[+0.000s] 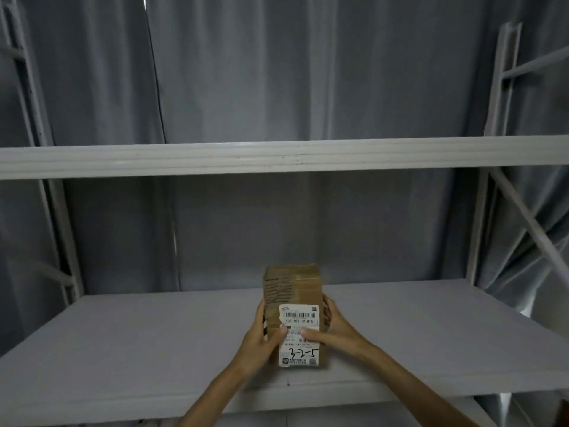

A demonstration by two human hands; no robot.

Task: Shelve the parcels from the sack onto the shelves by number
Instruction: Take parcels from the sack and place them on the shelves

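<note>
A small brown cardboard parcel (294, 312) with a white shipping label handwritten "3-2-5" is lying on the white metal shelf (123, 349), near its front edge and about midway along it. Its long axis is running from front to back. The left hand (261, 337) and right hand (334, 329) are flanking it equally close, fingers curling round its sides, thumbs pressing the label. Nothing else is showing on this shelf.
</note>
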